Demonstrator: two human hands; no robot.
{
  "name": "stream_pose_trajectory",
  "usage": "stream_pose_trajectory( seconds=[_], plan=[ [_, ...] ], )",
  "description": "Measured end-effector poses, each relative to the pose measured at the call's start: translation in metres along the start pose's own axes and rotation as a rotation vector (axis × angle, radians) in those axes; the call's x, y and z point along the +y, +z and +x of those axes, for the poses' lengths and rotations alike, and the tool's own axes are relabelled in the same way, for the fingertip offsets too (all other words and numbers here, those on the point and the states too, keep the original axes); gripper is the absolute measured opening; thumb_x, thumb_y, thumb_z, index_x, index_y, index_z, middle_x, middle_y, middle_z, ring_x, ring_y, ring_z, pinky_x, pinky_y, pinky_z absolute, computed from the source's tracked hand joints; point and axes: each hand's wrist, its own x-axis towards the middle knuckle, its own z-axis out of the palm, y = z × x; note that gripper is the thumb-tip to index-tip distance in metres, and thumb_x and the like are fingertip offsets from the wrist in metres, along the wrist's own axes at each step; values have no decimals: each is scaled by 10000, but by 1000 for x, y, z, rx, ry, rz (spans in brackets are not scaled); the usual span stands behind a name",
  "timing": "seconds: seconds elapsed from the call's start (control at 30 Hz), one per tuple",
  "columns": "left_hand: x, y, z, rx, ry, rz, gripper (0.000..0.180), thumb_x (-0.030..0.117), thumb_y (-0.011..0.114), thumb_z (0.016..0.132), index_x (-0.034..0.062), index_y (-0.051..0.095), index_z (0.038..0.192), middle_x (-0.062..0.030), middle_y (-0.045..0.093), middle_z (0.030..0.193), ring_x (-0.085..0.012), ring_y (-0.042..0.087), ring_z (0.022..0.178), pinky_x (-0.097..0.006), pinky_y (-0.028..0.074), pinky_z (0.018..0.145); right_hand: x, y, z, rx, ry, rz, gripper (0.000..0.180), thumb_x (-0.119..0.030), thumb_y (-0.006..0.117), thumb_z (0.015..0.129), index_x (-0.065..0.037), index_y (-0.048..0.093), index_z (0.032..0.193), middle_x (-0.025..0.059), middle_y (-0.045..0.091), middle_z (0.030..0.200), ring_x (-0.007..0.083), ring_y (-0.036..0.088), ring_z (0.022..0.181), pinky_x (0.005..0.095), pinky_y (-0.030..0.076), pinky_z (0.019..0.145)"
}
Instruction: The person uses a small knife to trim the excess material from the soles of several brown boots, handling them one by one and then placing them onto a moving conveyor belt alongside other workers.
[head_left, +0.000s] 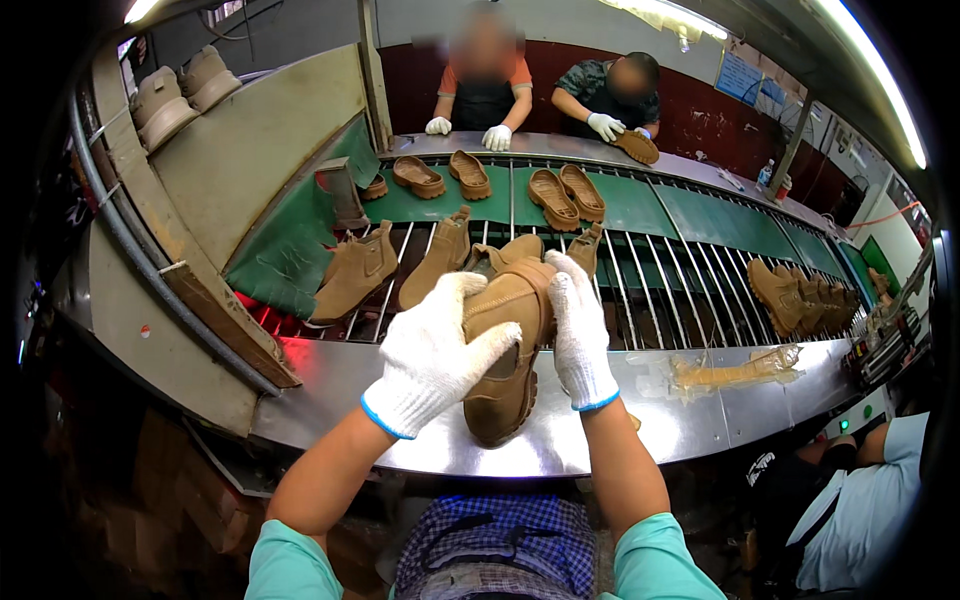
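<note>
A tan ankle boot (497,398) is tilted with its toe down over the front metal ledge, its lugged sole facing right. Wearing a white knit glove with a blue cuff, my left hand (438,345) grips the boot from the left, thumb across its side. On the other side my right hand (580,330), gloved the same way, closes on the boot's upper end. Just behind my hands, several similar boots lie on metal bars, among them one boot (357,272) at left and another boot (436,262) beside it.
Brown soles (418,178) rest on the green belt (650,215) farther back. A row of boots (790,297) stands at right. Shiny metal ledge (640,420) runs in front, with tape on it. Two gloved co-workers face me, one holding a sole (636,147). Another person sits lower right.
</note>
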Motion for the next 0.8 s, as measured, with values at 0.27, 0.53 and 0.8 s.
stream_pose_trajectory(
  seconds=[0.27,0.53,0.8],
  plan=[
    [-4,-6,-6,-19,27,-49,594,322,905,848,-15,661,1273,-217,774,1110,-329,800,981,-404,632,878,-43,-17,-13,-235,14,-431,686,-400,665,1039,-58,433,1587,265,595,1489,396,600,1387,458,483,1149],
    [-13,-22,-16,-227,-9,-339,716,339,937,830,-10,603,1359,-186,766,1195,-260,772,1086,-374,603,964,-18,-58,-33,-385,-189,-110,1232,-446,998,731,-69,285,1662,195,424,1637,354,462,1502,499,394,1252],
    [0,-17,-56,-208,175,-306,738,340,949,790,41,589,1361,-190,766,1140,-378,786,977,-420,638,851,-28,-42,-81,-301,-231,276,804,-206,981,732,-131,470,1348,228,435,1558,373,512,1422,543,458,1195]
  ],
)
